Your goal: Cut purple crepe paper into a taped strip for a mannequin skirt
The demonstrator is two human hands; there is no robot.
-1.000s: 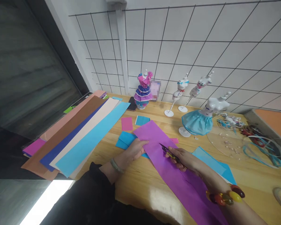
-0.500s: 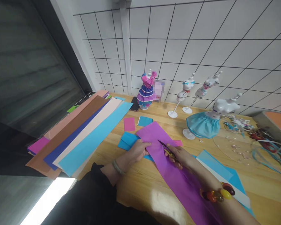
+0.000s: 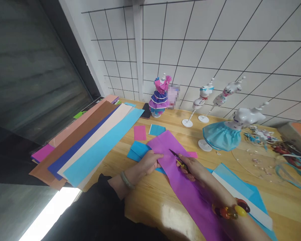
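Note:
A long purple strip of crepe paper runs from the middle of the table down toward me. My left hand pinches its left edge between thumb and fingers. In my right hand is a pair of scissors with dark blades and yellow on the handles. The blades lie over the purple paper and point up and left; whether they are parted I cannot tell. Folded blue paper lies beside my left hand, partly under the purple sheet. Pink paper shows just beyond my right hand.
Long coloured paper strips lie at the left. A pink square and a blue piece lie farther back. Along the wall stand a dressed mannequin, two bare ones, and one in a blue skirt. Blue and white sheets lie right.
My view has shifted slightly, so the mannequins sit a little farther right. Both hands keep their hold on the purple paper and the scissors, with hardly any movement.

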